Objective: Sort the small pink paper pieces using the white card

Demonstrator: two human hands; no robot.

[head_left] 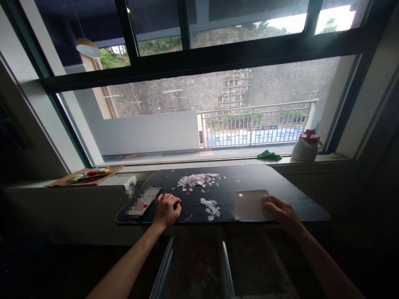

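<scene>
Head view, white tray [249,205] in right grip [282,211]; scraps [211,207] nearby

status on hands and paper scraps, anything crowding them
Right hand gripping white tray. Left hand curled over black table. Paper scraps mainly in two piles. Phone beside left hand.

The left forearm [132,259] and right forearm [326,259], both bare, slant inward from the lower edge; the left hand [168,210] sits back-up in a loose fist, while the right hand [284,214], well apart from it, points inward in a grip
</scene>
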